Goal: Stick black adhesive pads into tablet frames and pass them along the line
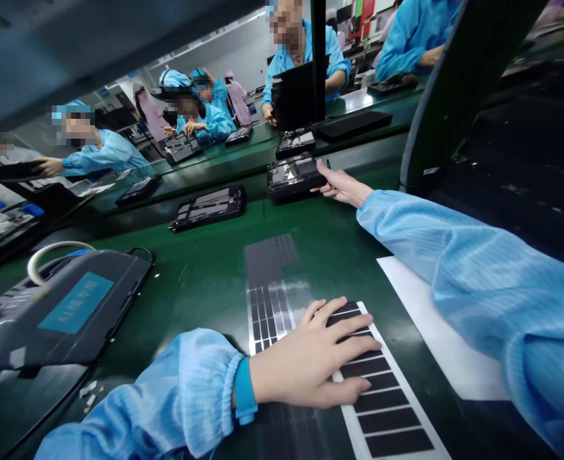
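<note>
My left hand lies flat with its fingers spread on a white sheet of black rectangular stickers. Beside it, partly under my wrist, a clear sheet with smaller black pieces rests on the green bench. My right hand reaches forward, its thumb and fingers pinching the right edge of an opened tablet, a flat black device with its inner parts exposed. A second opened tablet sits to its left, apart from my hands. Another similar device is just behind the one I grip.
A grey bag-like case with a blue label and a pale cable stand at left, near small paper scraps. White paper lies under my right sleeve. A dark green upright rises at right. Across the line, several people in blue work.
</note>
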`<state>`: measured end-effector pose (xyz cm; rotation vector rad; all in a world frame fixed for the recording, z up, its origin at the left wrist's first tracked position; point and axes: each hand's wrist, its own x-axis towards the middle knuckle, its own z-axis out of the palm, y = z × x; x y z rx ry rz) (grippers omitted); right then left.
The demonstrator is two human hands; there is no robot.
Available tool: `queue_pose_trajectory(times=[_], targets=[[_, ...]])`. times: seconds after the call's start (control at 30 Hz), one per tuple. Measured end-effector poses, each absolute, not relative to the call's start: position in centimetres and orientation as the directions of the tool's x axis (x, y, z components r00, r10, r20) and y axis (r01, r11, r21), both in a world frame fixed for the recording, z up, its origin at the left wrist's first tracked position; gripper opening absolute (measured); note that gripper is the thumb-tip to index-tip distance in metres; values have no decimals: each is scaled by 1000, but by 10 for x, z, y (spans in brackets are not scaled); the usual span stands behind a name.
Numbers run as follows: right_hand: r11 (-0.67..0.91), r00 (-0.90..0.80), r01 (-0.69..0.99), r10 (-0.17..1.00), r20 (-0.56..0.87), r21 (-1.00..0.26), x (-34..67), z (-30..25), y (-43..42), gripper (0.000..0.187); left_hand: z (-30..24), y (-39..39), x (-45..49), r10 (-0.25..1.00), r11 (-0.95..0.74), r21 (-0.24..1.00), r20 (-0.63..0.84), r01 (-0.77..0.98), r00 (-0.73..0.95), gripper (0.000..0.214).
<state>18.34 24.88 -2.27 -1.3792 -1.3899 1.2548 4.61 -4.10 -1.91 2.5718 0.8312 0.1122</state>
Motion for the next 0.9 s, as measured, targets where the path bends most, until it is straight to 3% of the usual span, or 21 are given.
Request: queue_pose_trajectory(times=[0.1,0.3,0.5,0.73,0.9], targets=[[-277,-66,-121,961,-270,-953,174,-19,244,24,-20,-41,46,575,-731,420,-44,538,817,46],[-289,-33,-150,957,-287,-945,168,2,222,11,-21,-42,45,588,-735,412,-6,538,809,45],[-300,-124,-138,951,-284,-944,191,41,171,15,-22,-42,44,599,-732,419,21,537,801,43],[-268,-208,-102,947,-243,-958,256,49,67,22,-26,-44,44,653,-741,308,122,597,748,42],[-312,-92,-114,949,-302,-943,298,40,-4,24,-25,-43,45,699,-706,320,172,632,694,38]])
